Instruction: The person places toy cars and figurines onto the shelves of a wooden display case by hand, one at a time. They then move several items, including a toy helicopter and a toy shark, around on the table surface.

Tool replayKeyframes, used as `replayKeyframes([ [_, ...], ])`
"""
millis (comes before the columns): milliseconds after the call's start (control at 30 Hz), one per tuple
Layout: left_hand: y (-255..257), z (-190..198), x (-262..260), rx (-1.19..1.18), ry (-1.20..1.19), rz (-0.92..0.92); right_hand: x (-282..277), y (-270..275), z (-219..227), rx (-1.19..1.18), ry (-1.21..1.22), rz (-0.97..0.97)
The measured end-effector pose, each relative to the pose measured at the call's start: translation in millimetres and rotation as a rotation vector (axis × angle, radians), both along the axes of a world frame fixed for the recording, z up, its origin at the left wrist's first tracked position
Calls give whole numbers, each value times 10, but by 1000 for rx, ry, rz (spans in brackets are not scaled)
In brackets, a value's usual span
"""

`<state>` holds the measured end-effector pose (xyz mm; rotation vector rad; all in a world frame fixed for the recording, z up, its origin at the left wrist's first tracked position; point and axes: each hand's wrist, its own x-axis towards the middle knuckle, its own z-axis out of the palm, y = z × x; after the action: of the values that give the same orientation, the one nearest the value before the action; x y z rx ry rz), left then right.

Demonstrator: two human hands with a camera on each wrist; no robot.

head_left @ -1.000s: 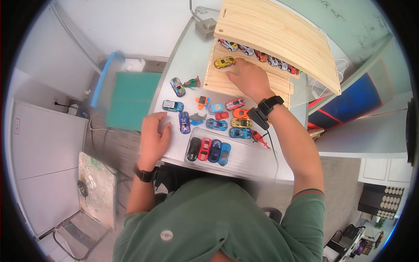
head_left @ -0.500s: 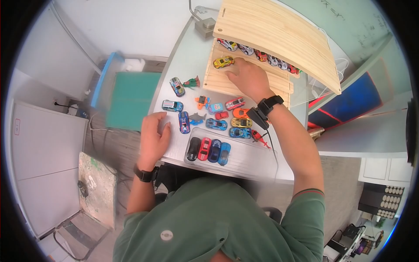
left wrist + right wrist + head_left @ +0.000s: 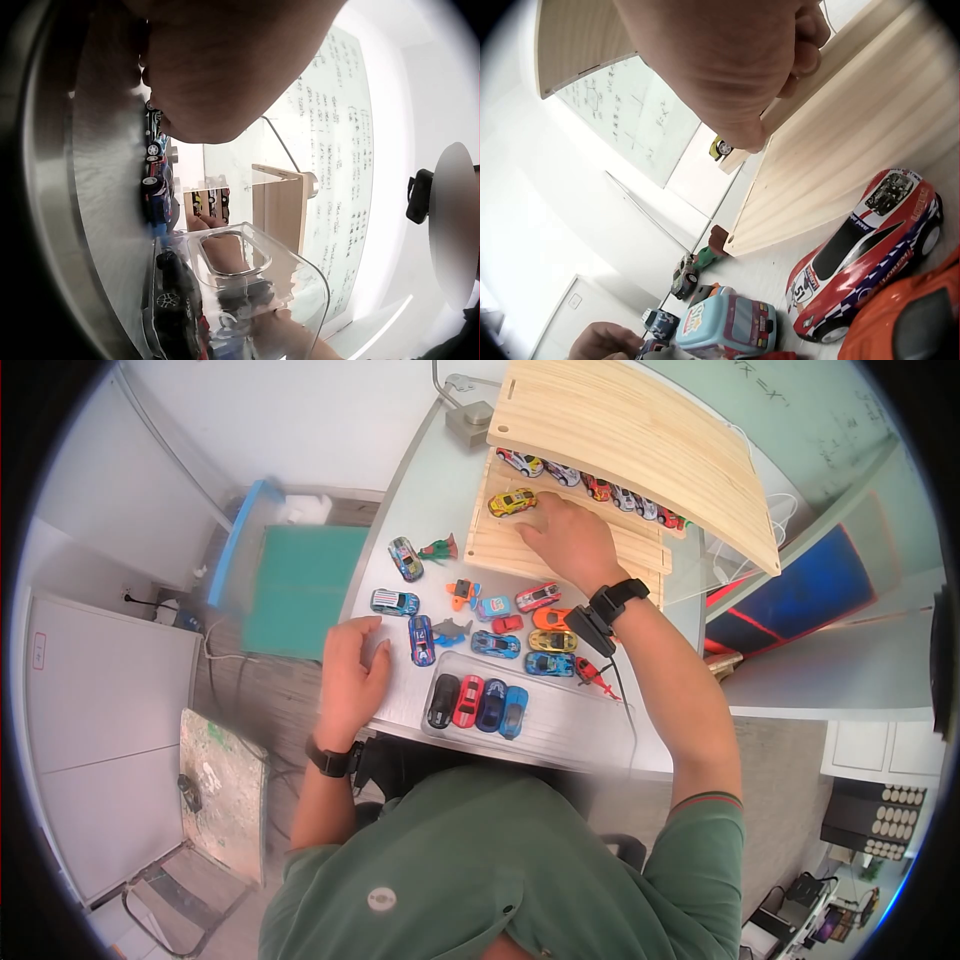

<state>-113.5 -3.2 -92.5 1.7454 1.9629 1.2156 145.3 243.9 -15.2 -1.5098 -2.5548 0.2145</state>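
In the head view my left hand [image 3: 355,675] rests on the tabletop with relaxed fingers, holding nothing, left of an upright blue-and-red toy car [image 3: 422,641]. My right hand [image 3: 572,542] rests over a wooden shelf board [image 3: 490,540], its fingertips beside the rear end of a yellow toy car [image 3: 513,502]. In the right wrist view that yellow car [image 3: 720,148] shows past the thumb of the right hand [image 3: 727,67], whose other fingers bend down at the wood; contact with the car cannot be told. The left wrist view has the left hand [image 3: 232,67] overhead.
A clear tray [image 3: 570,725] with several cars stands at the table's front. Toy cars, a shark [image 3: 455,630] and a red helicopter [image 3: 596,678] lie between tray and shelf. More cars [image 3: 598,488] line up beneath the raised wooden panel [image 3: 630,435]. A lamp base [image 3: 470,422] stands behind.
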Motion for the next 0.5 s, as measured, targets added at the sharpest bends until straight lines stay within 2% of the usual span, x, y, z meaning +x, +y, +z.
replayKeyframes([
  [500, 4, 4, 7, -2, -1, 4, -8, -15, -2, 3, 17, 11],
])
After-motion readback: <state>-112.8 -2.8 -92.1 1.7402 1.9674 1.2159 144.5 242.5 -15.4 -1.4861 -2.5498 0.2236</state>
